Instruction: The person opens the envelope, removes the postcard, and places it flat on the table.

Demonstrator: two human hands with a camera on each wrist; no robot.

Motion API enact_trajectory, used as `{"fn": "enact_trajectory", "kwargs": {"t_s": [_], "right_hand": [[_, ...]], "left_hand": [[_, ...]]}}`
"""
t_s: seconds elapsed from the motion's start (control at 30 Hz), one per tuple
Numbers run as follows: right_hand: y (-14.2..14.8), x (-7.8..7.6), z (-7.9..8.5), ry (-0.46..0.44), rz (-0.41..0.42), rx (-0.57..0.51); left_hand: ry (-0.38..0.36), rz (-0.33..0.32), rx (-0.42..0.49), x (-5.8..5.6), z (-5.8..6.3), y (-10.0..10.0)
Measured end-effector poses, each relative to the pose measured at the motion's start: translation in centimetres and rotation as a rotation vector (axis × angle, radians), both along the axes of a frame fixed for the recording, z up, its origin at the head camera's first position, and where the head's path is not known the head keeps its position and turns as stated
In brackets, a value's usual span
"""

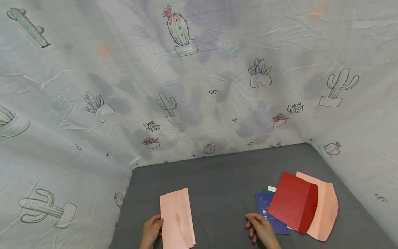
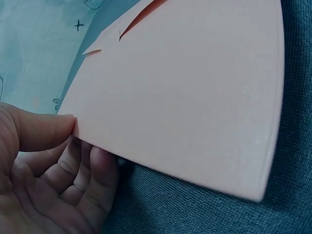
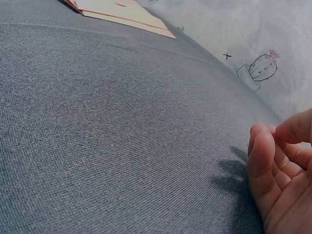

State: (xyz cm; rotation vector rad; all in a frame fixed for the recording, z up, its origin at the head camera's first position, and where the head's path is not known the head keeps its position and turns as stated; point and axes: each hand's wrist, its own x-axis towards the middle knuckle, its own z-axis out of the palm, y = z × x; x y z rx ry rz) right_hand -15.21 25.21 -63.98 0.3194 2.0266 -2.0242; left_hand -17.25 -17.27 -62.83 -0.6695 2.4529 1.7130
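My left hand (image 1: 152,231) pinches the left edge of a pale pink envelope (image 1: 172,216) at the front left of the table. In the left wrist view the thumb of the left hand (image 2: 53,161) lies on top of the pink paper (image 2: 185,97), its other fingers below. Offset edges suggest a second pink layer, but I cannot tell whether it is another envelope. My right hand (image 1: 262,229) hovers near a dark blue card (image 1: 280,226) with light print. Loosely curled, the right hand (image 3: 282,170) has nothing between its fingers.
A red envelope (image 1: 292,200) with a flap overlaps the blue card and a peach envelope (image 1: 326,207) at right. Green and white corners (image 1: 272,188) peek out behind. Grey cloth (image 1: 224,193) covers the table; cactus-printed curtains (image 1: 199,86) stand behind and at both sides.
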Motion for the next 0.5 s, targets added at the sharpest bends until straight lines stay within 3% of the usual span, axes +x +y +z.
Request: {"fn": "enact_trajectory", "kwargs": {"t_s": [0.23, 0.5], "right_hand": [[-0.13, 0.08, -0.15, -0.017, -0.017, 0.047], [-0.1, 0.05, 0.14, 0.002, -0.012, 0.015]], "left_hand": [[-0.031, 0.01, 0.005, 0.64, 0.49, 0.25], [-0.018, -0.009, 0.02, 0.78, 0.83, 0.53]]}}
